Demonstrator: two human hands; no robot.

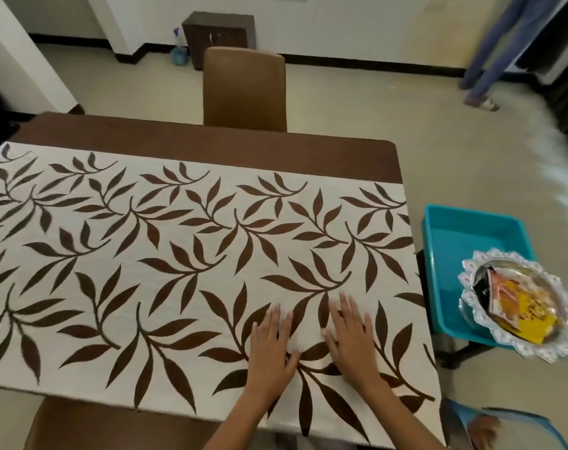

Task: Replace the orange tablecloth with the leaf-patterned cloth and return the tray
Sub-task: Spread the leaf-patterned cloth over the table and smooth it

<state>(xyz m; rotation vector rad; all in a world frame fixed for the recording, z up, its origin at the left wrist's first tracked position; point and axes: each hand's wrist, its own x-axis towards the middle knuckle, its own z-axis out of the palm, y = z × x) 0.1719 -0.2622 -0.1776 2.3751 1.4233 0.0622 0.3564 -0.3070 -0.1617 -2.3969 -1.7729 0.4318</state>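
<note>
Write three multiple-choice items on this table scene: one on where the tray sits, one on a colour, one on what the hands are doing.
1. Where is the silver tray?
A. on the leaf-patterned cloth
B. on the blue tub's rim, right of the table
C. on the far chair

2. What colour are the leaves on the leaf-patterned cloth?
A. brown
B. green
C. orange

3. How are the left hand and right hand?
A. gripping the tray
B. raised off the table
C. flat on the cloth

Key: B, the tray rests on the blue tub; A, leaves are brown on cream; C, both palms lie flat, fingers straight.
</note>
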